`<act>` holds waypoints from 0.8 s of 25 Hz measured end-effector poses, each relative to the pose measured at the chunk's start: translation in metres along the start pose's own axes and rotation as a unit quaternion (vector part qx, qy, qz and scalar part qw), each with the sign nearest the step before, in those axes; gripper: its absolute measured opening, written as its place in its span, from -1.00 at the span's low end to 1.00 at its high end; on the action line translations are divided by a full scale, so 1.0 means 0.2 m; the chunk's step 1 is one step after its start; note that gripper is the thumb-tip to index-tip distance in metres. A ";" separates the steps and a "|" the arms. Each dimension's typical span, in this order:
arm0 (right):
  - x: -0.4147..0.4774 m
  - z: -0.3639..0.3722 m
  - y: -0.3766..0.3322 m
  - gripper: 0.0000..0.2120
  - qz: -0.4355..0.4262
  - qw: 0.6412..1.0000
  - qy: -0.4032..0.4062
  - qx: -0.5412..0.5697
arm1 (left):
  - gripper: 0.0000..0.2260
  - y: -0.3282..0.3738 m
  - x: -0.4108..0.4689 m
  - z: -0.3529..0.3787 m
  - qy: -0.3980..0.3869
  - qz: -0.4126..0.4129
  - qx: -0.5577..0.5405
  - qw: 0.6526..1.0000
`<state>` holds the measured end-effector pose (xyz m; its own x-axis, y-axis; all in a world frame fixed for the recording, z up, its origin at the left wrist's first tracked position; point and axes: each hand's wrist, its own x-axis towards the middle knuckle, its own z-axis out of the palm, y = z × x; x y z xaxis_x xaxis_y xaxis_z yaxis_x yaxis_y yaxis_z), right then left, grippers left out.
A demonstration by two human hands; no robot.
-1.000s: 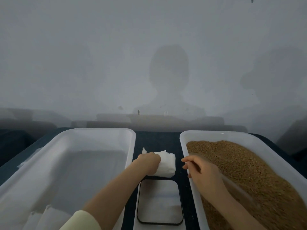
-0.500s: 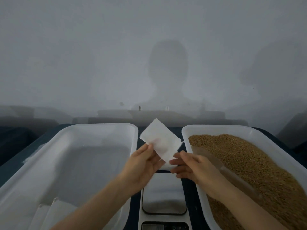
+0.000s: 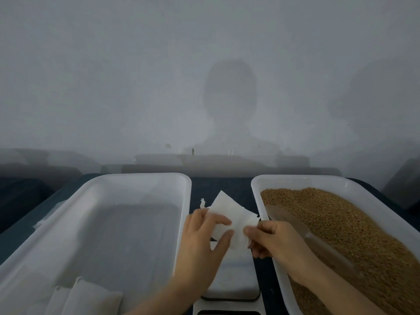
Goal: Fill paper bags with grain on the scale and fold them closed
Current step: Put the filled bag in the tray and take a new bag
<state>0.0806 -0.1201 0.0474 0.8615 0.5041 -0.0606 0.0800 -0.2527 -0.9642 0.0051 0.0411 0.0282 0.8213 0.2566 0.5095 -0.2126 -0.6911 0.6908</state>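
Both hands hold one flat bag (image 3: 231, 214) just above the scale (image 3: 231, 276): my left hand (image 3: 202, 244) pinches its near-left edge between thumb and fingers, and my right hand (image 3: 275, 244) nips the right edge with curled fingers. I judge I'm working the mouth open here, so filling happens on the scale. A scoop (image 3: 295, 226) lies ready in the grain (image 3: 341, 223), beside my right hand.

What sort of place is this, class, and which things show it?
Likely a hand-packing bench: a tub holding grain, a scale beside it, and the left hand and right hand pinching a paper bag above the scale.
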 end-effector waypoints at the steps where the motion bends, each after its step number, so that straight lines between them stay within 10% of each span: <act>1: -0.01 0.00 -0.01 -0.79 -0.004 1.000 0.000 -0.011 | -0.72 -0.01 -0.01 0.01 -0.008 -0.011 -0.007 1.000; 4: -0.01 0.01 -0.01 -0.80 -0.011 1.000 0.010 -0.024 | -0.79 -0.05 0.02 0.01 -0.005 -0.122 -0.083 0.989; 8: -0.01 0.01 -0.02 -0.75 -0.014 0.999 0.026 -0.024 | -0.62 -0.04 0.01 0.02 0.064 -0.050 -0.002 0.997; 13: -0.02 0.04 -0.03 -0.75 -0.033 0.999 -0.016 -0.038 | -0.80 -0.01 0.01 0.01 -0.176 -0.135 -0.181 0.958; 20: -0.01 0.04 0.00 -0.80 -0.060 0.997 -0.050 -0.007 | -0.85 -0.02 0.04 0.01 -0.169 -0.152 -0.161 0.960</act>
<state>0.0752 -0.1150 0.0461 0.7908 0.6114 0.0284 0.1863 -0.1962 -0.9627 0.0139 0.0441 0.0289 0.9847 0.1422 0.1004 -0.0428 -0.3609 0.9316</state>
